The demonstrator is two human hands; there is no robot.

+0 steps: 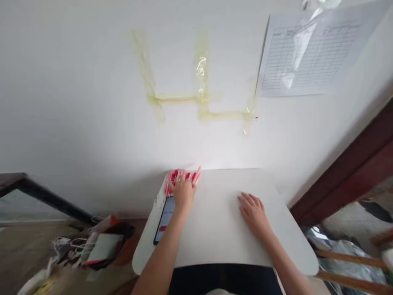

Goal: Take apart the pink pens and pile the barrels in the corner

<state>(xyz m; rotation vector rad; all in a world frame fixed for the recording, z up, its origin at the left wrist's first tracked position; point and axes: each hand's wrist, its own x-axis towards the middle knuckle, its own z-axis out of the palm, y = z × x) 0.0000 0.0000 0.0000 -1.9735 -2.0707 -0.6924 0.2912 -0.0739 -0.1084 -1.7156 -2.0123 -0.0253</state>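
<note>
My left hand (pixel 183 191) reaches to the far left corner of a small white table (pixel 221 229). Its fingers rest on a bunch of red and pink pens (pixel 181 177) lying against the wall; the fingers look curled over them, but whether they grip is blurred. My right hand (pixel 252 211) lies flat on the table's right side, fingers stretched out, holding nothing. A phone (pixel 165 219) with a lit screen lies along the table's left edge, just beside my left wrist.
A white wall stands right behind the table, with yellowed tape strips (pixel 201 102) and a printed table sheet under plastic (pixel 310 53). Clutter of cables and red items (pixel 92 246) lies on the floor at left. A dark red door frame (pixel 353 164) rises at right.
</note>
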